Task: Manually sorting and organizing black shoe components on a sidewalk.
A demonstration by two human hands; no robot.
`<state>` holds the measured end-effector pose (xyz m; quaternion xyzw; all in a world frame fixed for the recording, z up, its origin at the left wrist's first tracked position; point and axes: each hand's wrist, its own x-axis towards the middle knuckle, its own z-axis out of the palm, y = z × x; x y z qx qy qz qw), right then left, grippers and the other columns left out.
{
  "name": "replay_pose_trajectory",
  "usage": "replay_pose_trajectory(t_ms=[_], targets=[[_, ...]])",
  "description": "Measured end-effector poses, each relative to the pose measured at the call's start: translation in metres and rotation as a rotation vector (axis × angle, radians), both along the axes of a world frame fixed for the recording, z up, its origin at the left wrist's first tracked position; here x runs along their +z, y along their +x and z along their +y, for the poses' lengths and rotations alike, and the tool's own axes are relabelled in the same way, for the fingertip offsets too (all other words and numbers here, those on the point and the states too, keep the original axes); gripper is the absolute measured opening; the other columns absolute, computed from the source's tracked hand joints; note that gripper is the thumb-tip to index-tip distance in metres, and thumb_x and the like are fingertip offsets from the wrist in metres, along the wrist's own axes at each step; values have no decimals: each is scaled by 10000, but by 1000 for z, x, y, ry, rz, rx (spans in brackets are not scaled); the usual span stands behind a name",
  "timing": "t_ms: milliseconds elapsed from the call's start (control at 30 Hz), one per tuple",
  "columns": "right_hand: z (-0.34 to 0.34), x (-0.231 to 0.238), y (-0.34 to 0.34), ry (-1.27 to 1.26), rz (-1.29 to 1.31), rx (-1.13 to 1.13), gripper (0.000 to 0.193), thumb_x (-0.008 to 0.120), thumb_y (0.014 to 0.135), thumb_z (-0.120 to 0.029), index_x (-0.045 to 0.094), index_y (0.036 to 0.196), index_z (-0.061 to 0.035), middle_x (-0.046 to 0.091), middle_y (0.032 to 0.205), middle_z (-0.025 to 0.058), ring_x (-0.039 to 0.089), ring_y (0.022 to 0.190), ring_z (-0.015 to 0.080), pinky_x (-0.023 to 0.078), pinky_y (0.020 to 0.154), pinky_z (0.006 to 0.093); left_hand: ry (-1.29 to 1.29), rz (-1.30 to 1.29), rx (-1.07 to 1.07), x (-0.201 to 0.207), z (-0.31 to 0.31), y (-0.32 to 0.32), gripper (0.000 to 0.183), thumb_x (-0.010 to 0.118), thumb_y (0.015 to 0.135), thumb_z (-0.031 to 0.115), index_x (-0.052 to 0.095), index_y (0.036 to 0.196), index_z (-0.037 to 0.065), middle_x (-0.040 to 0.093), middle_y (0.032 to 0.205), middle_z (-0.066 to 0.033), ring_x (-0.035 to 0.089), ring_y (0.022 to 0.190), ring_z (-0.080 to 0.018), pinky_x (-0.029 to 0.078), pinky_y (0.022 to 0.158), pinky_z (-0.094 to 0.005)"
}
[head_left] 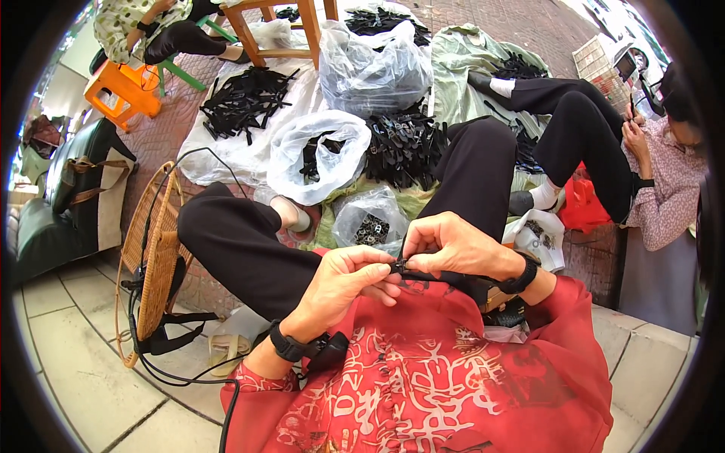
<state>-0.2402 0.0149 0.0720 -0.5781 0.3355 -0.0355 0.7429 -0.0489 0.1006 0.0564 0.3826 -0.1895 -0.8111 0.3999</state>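
Both my hands meet in front of my red top, in the middle of the view. My left hand pinches a small black strap piece between thumb and fingers. From the other side my right hand grips the same piece with its fingertips. Fingers cover most of it, so its exact shape is hard to make out. Just beyond my hands, a clear plastic bag holds small metal buckles. Farther off lies a heap of black straps.
An open white plastic bag and a large clear bag stand ahead. More black straps lie on white sheeting. At left are a wicker chair and an orange stool. A co-worker sits at right beside a red bag.
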Motion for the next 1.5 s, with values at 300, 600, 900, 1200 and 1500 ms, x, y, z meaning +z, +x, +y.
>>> replay_pose_trajectory(t_ms=[300,600,900,1200,1500], targets=[[5,6,1,-421,27,-19,145,556,664,-50,552,778,40,596,676,100,570,627,110,460,583,240,-37,-65,35,-6,-1,-7,134,498,821,28,532,936,-29,601,803,-146,610,675,-188,526,605,-282],[7,-1,1,-611,-19,22,156,579,670,-74,553,790,22,579,664,114,570,591,177,440,549,279,28,-127,25,-12,-5,-13,83,538,814,82,552,847,8,591,718,-72,561,563,-96,450,474,-195],[12,-7,0,-385,-50,-95,133,573,704,-58,545,801,28,597,660,92,570,608,109,448,561,242,-72,-220,13,-13,-5,-13,104,530,816,73,549,864,-17,594,719,-76,564,562,-96,446,465,-188],[13,-11,0,-362,-36,-123,157,565,695,-77,564,820,18,599,654,77,554,599,88,444,566,238,-124,-238,48,-11,-1,-14,164,462,826,9,526,961,-59,596,801,-125,600,648,-146,508,547,-227],[16,-15,3,-362,-23,-150,150,566,685,-80,566,795,21,579,623,72,534,569,87,432,536,234,-141,-250,48,-13,1,-18,179,463,842,30,520,985,-61,599,798,-141,608,675,-181,525,604,-264]])
